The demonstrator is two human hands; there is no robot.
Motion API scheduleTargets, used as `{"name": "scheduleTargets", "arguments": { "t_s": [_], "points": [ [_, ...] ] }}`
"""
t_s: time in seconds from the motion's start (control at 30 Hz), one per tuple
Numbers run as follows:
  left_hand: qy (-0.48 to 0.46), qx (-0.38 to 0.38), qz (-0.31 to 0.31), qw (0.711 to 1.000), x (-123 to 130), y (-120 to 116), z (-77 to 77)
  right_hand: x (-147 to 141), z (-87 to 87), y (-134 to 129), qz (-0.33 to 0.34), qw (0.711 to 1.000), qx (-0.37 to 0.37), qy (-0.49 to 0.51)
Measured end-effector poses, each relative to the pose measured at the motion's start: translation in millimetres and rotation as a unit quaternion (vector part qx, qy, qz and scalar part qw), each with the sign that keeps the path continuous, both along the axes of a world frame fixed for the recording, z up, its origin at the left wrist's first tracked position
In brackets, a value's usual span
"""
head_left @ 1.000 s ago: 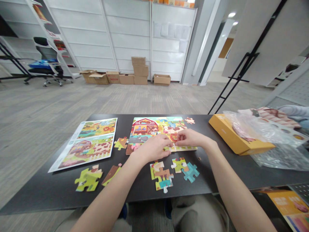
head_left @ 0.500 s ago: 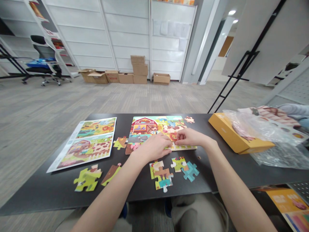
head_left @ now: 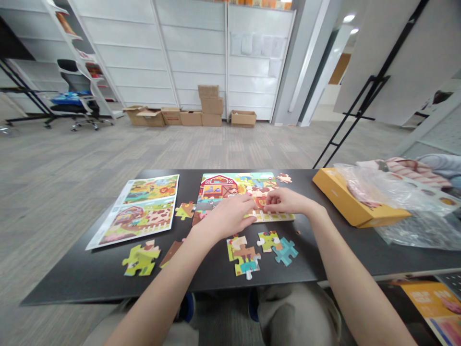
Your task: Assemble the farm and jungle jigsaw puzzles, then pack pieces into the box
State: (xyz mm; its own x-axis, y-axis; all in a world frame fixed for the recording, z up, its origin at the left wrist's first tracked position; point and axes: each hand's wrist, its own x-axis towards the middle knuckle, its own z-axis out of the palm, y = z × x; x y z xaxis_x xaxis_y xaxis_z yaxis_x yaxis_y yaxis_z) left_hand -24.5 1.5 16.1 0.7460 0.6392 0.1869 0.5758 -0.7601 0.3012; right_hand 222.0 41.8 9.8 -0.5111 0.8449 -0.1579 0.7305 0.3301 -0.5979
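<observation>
Big black table [head_left: 90, 283] under everything, half-done farm jigsaw puzzle [head_left: 230, 185] near its far edge, printed picture sheet [head_left: 140, 211] just to the left, yellow box [head_left: 345, 206] off to the right. Both hands down on the puzzle's near side, left hand [head_left: 225, 218] and right hand [head_left: 288, 202] close together, not quite touching; any grip on a piece, can't tell. Loose pieces [head_left: 245, 254] scattered toward the table's front, teal piece [head_left: 285, 251] among them.

Partly assembled farm jigsaw puzzle [head_left: 219, 186], lower edge apparently unfinished
</observation>
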Motion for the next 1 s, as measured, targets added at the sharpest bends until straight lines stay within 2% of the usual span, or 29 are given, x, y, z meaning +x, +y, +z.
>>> {"name": "scheduleTargets", "arguments": {
  "t_s": [0.13,0.27,0.37,0.6,0.7,0.8,0.87,0.9,0.93,1.0],
  "points": [
    [0.025,-0.012,-0.045,0.999,11,-22,11.7,1,-1.8,3,-0.060,0.993,0.066,0.075],
    [0.038,-0.017,-0.116,0.992,36,-42,7.3,4,-11.0,11,-0.116,0.976,0.161,0.085],
    [0.054,-0.032,-0.160,0.985,51,-45,1.2,6,-14.9,15,-0.144,0.966,0.202,0.069],
    [0.059,-0.064,-0.175,0.981,68,-37,-6.2,6,-13.7,14,-0.153,0.962,0.216,0.062],
    [0.025,-0.078,-0.179,0.980,70,-37,-5.8,7,-13.7,14,-0.153,0.962,0.219,0.060],
    [-0.050,-0.148,-0.184,0.970,63,-34,-0.3,9,-14.4,15,-0.169,0.957,0.223,0.080],
    [-0.134,-0.230,-0.172,0.948,53,-28,4.8,11,-15.1,17,-0.188,0.952,0.217,0.108],
    [-0.187,-0.278,-0.161,0.929,47,-23,6.9,11,-15.4,18,-0.196,0.949,0.209,0.128],
    [-0.245,-0.327,-0.147,0.901,40,-18,8.4,10,-15.5,18,-0.200,0.947,0.198,0.152],
    [-0.360,-0.418,-0.117,0.826,28,-9,8.9,7,-14.7,18,-0.198,0.944,0.173,0.200]
  ]
}}
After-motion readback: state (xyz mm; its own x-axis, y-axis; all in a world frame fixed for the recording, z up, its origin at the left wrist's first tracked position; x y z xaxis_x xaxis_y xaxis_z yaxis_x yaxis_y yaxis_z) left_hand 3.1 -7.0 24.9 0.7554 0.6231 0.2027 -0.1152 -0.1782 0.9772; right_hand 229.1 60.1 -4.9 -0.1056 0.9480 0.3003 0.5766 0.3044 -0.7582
